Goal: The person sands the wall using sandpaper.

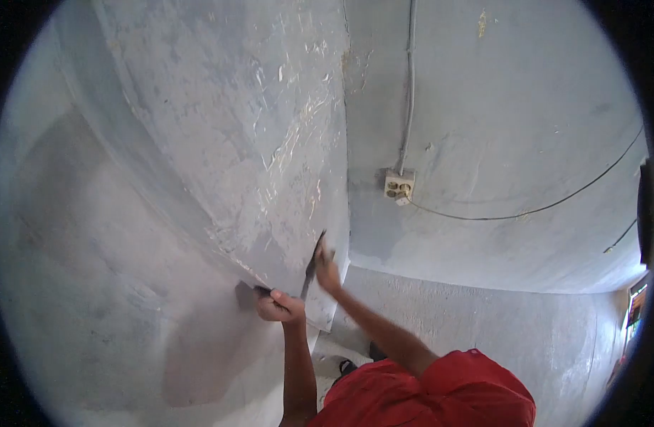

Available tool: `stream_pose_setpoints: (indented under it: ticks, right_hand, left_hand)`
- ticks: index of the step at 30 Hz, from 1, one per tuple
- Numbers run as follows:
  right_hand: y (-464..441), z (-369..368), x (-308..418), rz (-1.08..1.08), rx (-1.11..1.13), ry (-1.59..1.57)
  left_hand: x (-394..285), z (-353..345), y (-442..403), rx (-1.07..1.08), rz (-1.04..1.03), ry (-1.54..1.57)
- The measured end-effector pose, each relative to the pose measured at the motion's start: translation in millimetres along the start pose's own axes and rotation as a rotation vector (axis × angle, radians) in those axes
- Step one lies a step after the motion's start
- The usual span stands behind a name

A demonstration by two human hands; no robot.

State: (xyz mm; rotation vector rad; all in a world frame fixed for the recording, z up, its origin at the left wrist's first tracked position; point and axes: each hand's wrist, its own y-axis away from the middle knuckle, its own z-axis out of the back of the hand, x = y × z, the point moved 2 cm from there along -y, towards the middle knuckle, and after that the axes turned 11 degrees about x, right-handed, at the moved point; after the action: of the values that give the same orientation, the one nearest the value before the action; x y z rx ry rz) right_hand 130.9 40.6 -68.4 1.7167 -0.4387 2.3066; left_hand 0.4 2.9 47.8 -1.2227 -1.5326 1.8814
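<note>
My right hand point(328, 270) is closed around a long, narrow dark tool point(310, 269), slanted from upper right to lower left in front of the wall. Its kind is unclear, and the hand is slightly blurred. To its lower left, my left hand point(280, 307) is a fist with the thumb on top, close to the lower edge of the scuffed grey wall point(270, 242). A small dark piece point(261, 290) shows at the fist's upper left; the fingers hide the rest. Pale scratches and peeling marks run across the wall above both hands.
On the right-hand wall, a socket box point(399, 186) hangs below a vertical conduit point(410, 85). From its plug, a thin cable point(504, 218) sags to the right. A sandaled foot point(347, 367) is below me. A dark object point(647, 210) is at the far right.
</note>
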Motion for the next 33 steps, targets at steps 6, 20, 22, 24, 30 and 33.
stream_pose_setpoints:
  ticks: [6, 20, 22, 24, 30, 33]
  right_hand:
    - [100, -36, 12, 0.094, 0.143, -0.31]
    - [-183, 80, -42, 0.077, -0.117, -0.032]
    - [-99, 47, -31, 0.208, -0.034, -0.105]
    - [-32, 33, -5, 0.36, 0.017, 0.064]
    - [-172, 88, -11, 0.218, -0.152, -0.15]
    - [-210, 113, -21, 0.134, -0.121, -0.204]
  left_hand:
    - [8, 5, 17, 0.046, 0.12, -0.049]
    - [53, 25, 60, -0.155, 0.222, -0.644]
    - [21, 12, 37, -0.122, 0.1, -0.646]
    - [-2, 4, 18, -0.193, 0.278, -0.544]
    - [31, 17, 38, -0.329, 0.429, -0.307]
    - [39, 24, 35, -0.348, 0.387, -0.13]
